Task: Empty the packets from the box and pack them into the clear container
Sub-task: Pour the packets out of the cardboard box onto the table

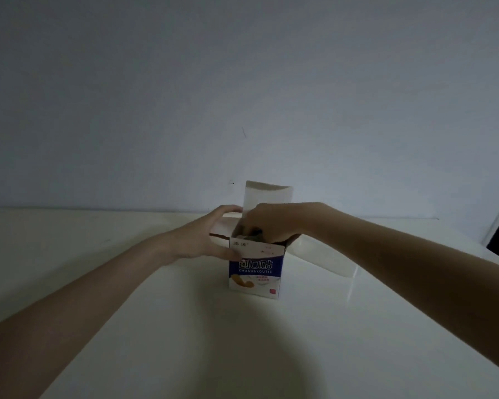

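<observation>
Box [255, 272]: upright, mid-bench [127, 283], top flaps open. Left hand [211, 237]: fingers curled round its left side. Right hand [271, 223]: fingers inside the opening; grip on packets cannot be told. Clear container [326, 259]: just right, behind the box.

The box [255, 270] carried the only readable print. Across the blue band on its near face ran large white Chinese characters, of which the middle one read as 口 (the outer two were too blurred to be sure of), and beneath them stood "CHUANGKOUTIE" in small white capitals. Smaller marks above and below the band were too small to read.
</observation>
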Tool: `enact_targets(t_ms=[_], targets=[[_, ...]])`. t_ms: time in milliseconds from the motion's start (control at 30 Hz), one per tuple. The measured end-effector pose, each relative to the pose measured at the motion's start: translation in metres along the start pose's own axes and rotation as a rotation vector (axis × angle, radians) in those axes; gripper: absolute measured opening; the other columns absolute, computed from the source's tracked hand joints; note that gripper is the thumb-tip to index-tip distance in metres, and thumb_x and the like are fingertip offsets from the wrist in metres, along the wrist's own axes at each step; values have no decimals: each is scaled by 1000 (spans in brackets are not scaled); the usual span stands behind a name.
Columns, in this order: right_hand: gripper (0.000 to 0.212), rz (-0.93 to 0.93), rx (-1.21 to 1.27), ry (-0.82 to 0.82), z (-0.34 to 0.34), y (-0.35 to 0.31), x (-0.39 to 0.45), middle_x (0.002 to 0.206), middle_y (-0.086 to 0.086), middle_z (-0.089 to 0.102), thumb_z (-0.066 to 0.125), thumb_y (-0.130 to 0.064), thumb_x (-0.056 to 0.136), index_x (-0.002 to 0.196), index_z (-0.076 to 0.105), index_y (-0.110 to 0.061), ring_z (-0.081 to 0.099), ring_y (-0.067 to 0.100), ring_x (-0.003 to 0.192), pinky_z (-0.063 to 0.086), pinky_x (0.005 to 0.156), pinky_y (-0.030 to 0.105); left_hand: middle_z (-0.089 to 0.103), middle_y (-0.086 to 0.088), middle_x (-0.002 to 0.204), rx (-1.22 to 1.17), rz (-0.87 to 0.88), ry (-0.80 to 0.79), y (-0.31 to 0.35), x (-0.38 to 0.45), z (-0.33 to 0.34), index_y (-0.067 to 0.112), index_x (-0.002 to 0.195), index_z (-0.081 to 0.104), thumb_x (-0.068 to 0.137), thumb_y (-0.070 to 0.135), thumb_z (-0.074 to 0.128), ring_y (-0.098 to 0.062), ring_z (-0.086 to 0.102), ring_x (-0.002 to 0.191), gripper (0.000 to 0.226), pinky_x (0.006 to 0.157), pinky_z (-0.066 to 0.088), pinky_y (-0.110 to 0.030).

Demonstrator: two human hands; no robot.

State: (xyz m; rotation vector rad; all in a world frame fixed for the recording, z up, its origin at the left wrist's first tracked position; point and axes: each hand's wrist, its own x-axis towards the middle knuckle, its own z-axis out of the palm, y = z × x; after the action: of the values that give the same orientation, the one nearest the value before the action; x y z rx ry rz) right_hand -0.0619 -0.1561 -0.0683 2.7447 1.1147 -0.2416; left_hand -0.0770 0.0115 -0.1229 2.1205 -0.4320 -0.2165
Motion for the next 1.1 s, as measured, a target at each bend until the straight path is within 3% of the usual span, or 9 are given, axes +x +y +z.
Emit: enact_targets(t_ms=[100, 300, 467, 600, 667, 800, 867, 1033, 1100], targets=[[30, 37, -44, 71, 4, 4, 12, 108, 5, 67, 47, -15, 94, 121, 60, -11, 64, 19, 96, 44, 61, 13, 35, 13, 134, -27, 19, 26, -2, 4, -3, 43, 130, 33, 71, 24, 79, -5, 36, 121, 77, 82, 36, -14], [26, 165, 94, 402, -21, 18, 11, 105, 11, 67, 55, -19, 91, 108, 66, -3, 63, 23, 94, 47, 77, 24, 47, 4, 123, 128, 112, 168, 8, 14, -27, 40, 124, 29, 72, 21, 78, -16, 57, 101, 74, 71, 52, -22], [32, 245, 213, 527, -36, 28, 12, 100, 17, 69, 63, -27, 85, 98, 70, 1, 53, 19, 77, 39, 66, 23, 40, 2, 140, 404, 41, 192, 7, 18, -53, 30, 143, 27, 67, 29, 82, -19, 42, 127, 94, 98, 45, -33], [29, 334, 400, 644, -40, 35, -3, 76, 17, 59, 68, -22, 81, 82, 69, 7, 47, 18, 69, 32, 51, 17, 37, -6, 142, 569, -31, 285, 1, 12, -66, 25, 144, 25, 68, 29, 82, -23, 40, 125, 95, 90, 39, -27], [20, 389, 571, 608, -35, 37, -14, 67, 10, 52, 71, -17, 79, 69, 64, -1, 47, 18, 64, 37, 55, 20, 38, -8, 139, 602, -18, 340, 1, 11, -70, 23, 143, 27, 67, 27, 83, -25, 41, 123, 94, 86, 37, -27], [12, 509, 871, 376, 8, 30, -25, 66, 9, 54, 71, -5, 77, 71, 61, -2, 53, 17, 59, 50, 58, 25, 41, -10, 135, 599, 68, 453, 5, 14, -67, 21, 142, 29, 65, 25, 83, -26, 43, 121, 94, 90, 38, -31], [17, 582, 925, 259, 34, 19, -24, 79, 13, 60, 72, -6, 77, 88, 65, 4, 57, 19, 63, 55, 64, 28, 41, -7, 134, 599, 153, 461, 8, 14, -59, 22, 142, 29, 65, 29, 83, -24, 43, 121, 95, 93, 37, -31], [61, 555, 555, 115, 35, 9, -28, 126, 13, 55, 72, -31, 78, 128, 48, -5, 61, 28, 104, 56, 81, 35, 40, -3, 135, 687, 277, 455, 9, 17, -48, 27, 143, 28, 68, 36, 80, -24, 43, 121, 91, 93, 39, -33], [63, 498, 233, 223, 14, 7, -32, 129, 11, 54, 67, -40, 81, 131, 45, -8, 56, 29, 112, 50, 90, 36, 39, -3, 135, 748, 302, 464, 10, 17, -48, 28, 143, 28, 70, 32, 79, -24, 42, 119, 90, 92, 40, -33]])
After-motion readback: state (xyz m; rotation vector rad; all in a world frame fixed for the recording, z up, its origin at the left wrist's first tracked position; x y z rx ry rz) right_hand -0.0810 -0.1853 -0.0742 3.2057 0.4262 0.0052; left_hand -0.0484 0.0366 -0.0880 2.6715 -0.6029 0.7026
